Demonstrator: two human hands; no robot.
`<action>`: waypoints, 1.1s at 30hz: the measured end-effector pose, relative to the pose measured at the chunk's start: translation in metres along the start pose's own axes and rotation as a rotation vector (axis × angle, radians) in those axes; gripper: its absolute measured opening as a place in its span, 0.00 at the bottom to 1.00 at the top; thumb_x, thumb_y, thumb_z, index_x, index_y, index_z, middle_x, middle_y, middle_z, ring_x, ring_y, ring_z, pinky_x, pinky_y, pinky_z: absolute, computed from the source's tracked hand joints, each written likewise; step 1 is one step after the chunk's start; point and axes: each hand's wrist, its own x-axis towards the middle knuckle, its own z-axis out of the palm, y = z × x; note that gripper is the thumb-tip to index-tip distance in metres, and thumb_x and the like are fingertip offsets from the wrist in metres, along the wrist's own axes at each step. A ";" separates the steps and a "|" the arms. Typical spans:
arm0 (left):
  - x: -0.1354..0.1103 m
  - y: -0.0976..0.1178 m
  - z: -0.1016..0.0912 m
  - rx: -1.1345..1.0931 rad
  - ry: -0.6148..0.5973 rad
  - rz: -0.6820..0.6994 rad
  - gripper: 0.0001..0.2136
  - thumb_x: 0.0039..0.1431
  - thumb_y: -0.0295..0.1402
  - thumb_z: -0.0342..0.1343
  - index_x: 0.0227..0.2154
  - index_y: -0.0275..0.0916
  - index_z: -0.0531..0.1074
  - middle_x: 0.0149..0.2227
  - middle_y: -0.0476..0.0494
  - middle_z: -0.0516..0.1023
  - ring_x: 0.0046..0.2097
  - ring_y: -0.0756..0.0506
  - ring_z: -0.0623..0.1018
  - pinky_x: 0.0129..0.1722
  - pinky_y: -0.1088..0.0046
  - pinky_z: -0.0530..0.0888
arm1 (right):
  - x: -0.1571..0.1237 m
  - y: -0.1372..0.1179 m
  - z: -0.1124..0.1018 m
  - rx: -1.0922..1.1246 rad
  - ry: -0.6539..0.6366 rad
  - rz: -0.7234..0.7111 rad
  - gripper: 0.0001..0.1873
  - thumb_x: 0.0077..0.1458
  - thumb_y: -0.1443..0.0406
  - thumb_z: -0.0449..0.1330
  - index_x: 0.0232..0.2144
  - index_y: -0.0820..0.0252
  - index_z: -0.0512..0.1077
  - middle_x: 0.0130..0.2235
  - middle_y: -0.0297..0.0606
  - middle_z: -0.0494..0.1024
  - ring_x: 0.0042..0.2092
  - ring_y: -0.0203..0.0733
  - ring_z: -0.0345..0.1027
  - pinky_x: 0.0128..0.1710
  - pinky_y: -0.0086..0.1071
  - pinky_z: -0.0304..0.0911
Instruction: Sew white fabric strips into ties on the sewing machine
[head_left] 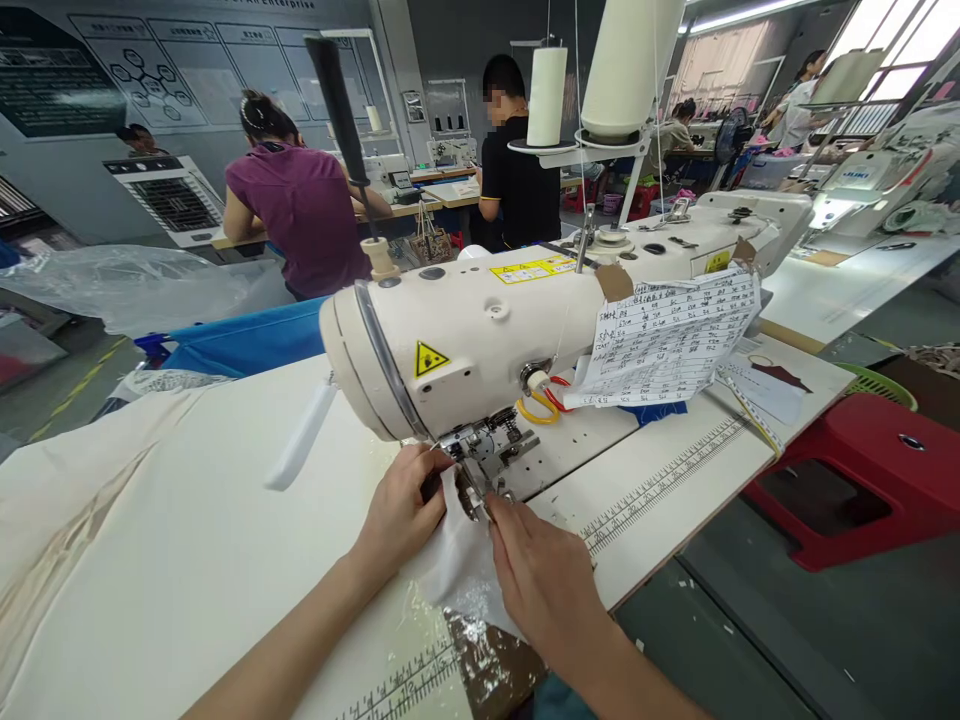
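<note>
Presently, both hands work at the needle end of the sewing machine [495, 330], which lies across the table [187, 540] from 9 o'clock to 3 o'clock. The left hand [397, 510] presses flat on a small piece of white fabric [457, 560], fingers spread and closed on nothing, just at 9 o'clock of the presser foot [480, 485]. The right hand [544, 575] comes in from 5 o'clock; its fingertips [501, 512] pinch the fabric edge, touching it right below the foot. The fabric itself lies on the machine bed, its upper edge tucked at the foot and its remainder trailing toward 6 o'clock over a printed ruler strip [652, 490].

Judgement: the step in hand appears to be positioning the edge under the foot before stitching. The next move would call for a straight edge held steady and fingertips kept clear of the needle. Whether the foot is lowered cannot be told. A handwritten paper sheet [667, 340] hangs taped at 2 o'clock.
</note>
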 end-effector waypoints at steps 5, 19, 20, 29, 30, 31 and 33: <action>0.000 -0.004 -0.001 0.012 -0.003 -0.038 0.06 0.61 0.33 0.49 0.32 0.41 0.71 0.35 0.44 0.77 0.37 0.44 0.75 0.36 0.68 0.73 | -0.001 0.001 0.002 0.012 -0.015 0.018 0.18 0.64 0.73 0.52 0.55 0.66 0.68 0.38 0.42 0.81 0.31 0.43 0.77 0.24 0.32 0.62; -0.001 -0.001 -0.004 0.160 0.058 0.196 0.08 0.60 0.24 0.47 0.32 0.41 0.71 0.36 0.44 0.78 0.38 0.45 0.77 0.36 0.68 0.75 | 0.003 -0.002 0.000 -0.030 -0.048 0.040 0.17 0.63 0.72 0.56 0.54 0.65 0.70 0.39 0.42 0.82 0.32 0.42 0.78 0.23 0.29 0.64; -0.001 0.000 -0.004 0.195 0.057 0.239 0.08 0.61 0.25 0.48 0.33 0.40 0.71 0.36 0.44 0.78 0.38 0.44 0.76 0.36 0.67 0.75 | 0.004 -0.003 0.000 -0.040 -0.051 0.044 0.17 0.63 0.72 0.56 0.54 0.65 0.70 0.39 0.42 0.82 0.32 0.42 0.77 0.23 0.29 0.64; -0.001 0.005 -0.016 0.198 -0.168 0.389 0.15 0.63 0.20 0.44 0.43 0.38 0.74 0.43 0.39 0.76 0.44 0.44 0.75 0.42 0.66 0.77 | -0.034 -0.005 -0.013 0.120 -0.006 0.070 0.16 0.65 0.72 0.48 0.53 0.65 0.67 0.38 0.44 0.82 0.33 0.46 0.79 0.23 0.31 0.67; -0.002 0.007 -0.018 0.209 -0.203 0.390 0.17 0.63 0.20 0.43 0.45 0.37 0.74 0.44 0.38 0.75 0.45 0.43 0.74 0.43 0.66 0.77 | -0.044 -0.004 -0.017 0.187 -0.028 0.074 0.15 0.67 0.71 0.47 0.52 0.62 0.66 0.38 0.43 0.82 0.32 0.45 0.79 0.21 0.30 0.66; -0.003 0.009 -0.020 0.233 -0.225 0.389 0.18 0.63 0.20 0.42 0.46 0.37 0.74 0.45 0.37 0.75 0.45 0.42 0.74 0.43 0.65 0.77 | -0.054 -0.002 -0.021 0.253 -0.063 0.087 0.14 0.68 0.69 0.47 0.52 0.60 0.66 0.37 0.41 0.82 0.31 0.44 0.79 0.19 0.29 0.64; -0.007 0.015 -0.020 0.299 -0.225 0.377 0.17 0.62 0.20 0.43 0.46 0.36 0.74 0.46 0.35 0.75 0.46 0.40 0.73 0.43 0.63 0.77 | -0.073 0.002 -0.028 0.343 -0.114 0.134 0.13 0.69 0.68 0.47 0.53 0.55 0.64 0.38 0.39 0.82 0.30 0.42 0.78 0.15 0.27 0.60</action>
